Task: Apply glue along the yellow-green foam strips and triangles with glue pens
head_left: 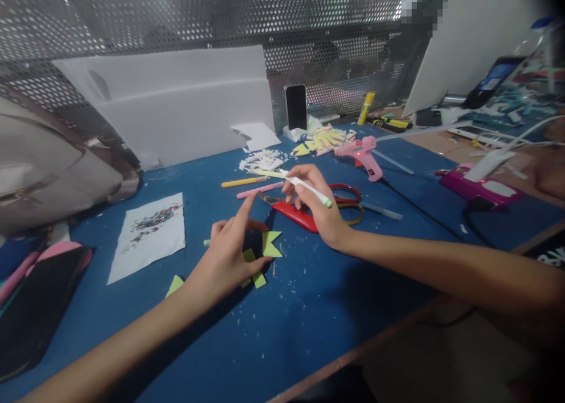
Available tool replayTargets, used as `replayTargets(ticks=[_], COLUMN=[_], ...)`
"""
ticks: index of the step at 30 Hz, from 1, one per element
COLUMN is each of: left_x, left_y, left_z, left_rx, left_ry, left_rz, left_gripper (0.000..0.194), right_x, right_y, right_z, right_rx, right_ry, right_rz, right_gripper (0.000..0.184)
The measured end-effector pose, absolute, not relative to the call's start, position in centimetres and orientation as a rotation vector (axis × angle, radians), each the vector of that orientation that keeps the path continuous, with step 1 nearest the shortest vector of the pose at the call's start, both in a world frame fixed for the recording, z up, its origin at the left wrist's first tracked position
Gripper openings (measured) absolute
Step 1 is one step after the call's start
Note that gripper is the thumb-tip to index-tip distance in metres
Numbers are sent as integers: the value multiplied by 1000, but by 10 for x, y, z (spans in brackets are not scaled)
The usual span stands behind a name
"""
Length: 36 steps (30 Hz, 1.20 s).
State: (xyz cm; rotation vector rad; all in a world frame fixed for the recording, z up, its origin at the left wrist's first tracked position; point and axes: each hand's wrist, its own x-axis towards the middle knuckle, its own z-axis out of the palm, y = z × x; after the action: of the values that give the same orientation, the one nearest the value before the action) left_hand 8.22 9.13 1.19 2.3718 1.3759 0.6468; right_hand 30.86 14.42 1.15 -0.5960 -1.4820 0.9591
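Observation:
My right hand (324, 215) is closed round a white marker (312, 191) with a green end, held at a slant above the table. My left hand (229, 250) hovers low over the table, index finger and thumb spread apart. Around its fingers lie light green paper pieces (271, 244), one with a notched end; the thumb is close to them, and whether it touches them I cannot tell. Another green scrap (175, 285) is partly behind the left forearm. Below my right hand lies a red-handled tool (295, 215) with a metal blade, beside scissor handles (346, 192).
Behind the hands lie a yellow pen (242, 182), a pink pen (258, 190), white scraps (263, 159) and yellow-green strips (326, 139). A pink glue gun (364, 156) trails a cable rightward. A glitter-covered paper (150, 232) is left; a phone (296, 106) stands at the back.

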Motion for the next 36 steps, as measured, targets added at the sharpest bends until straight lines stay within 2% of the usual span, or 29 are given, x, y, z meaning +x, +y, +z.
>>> replayTargets(ticks=[2, 6, 7, 12, 19, 24, 28, 36], left_x=[80, 78, 78, 81, 82, 82, 83, 84], left_y=[87, 78, 77, 73, 73, 73, 73, 73], left_z=[12, 10, 10, 11, 10, 9, 9, 10], left_rx=[2371, 2381, 2387, 2403, 2399, 2392, 2384, 2385], left_ry=[1382, 1419, 1425, 1438, 1431, 1446, 1456, 1469], left_rz=[659, 700, 708, 731, 741, 727, 721, 728], left_gripper=[115, 121, 123, 126, 122, 121, 122, 121], right_x=[310, 313, 314, 312, 306, 308, 307, 306], right_y=[141, 131, 129, 120, 121, 121, 121, 121], right_z=[13, 14, 14, 16, 21, 19, 19, 19], right_rx=[-600, -617, -622, -697, -768, -641, -775, -750], right_ry=[-1509, -1669, -1723, -1982, -2201, -2324, -2264, -2308], right_rz=[982, 1066, 1089, 1119, 893, 905, 843, 848], right_gripper=[23, 50, 51, 26, 29, 30, 29, 29])
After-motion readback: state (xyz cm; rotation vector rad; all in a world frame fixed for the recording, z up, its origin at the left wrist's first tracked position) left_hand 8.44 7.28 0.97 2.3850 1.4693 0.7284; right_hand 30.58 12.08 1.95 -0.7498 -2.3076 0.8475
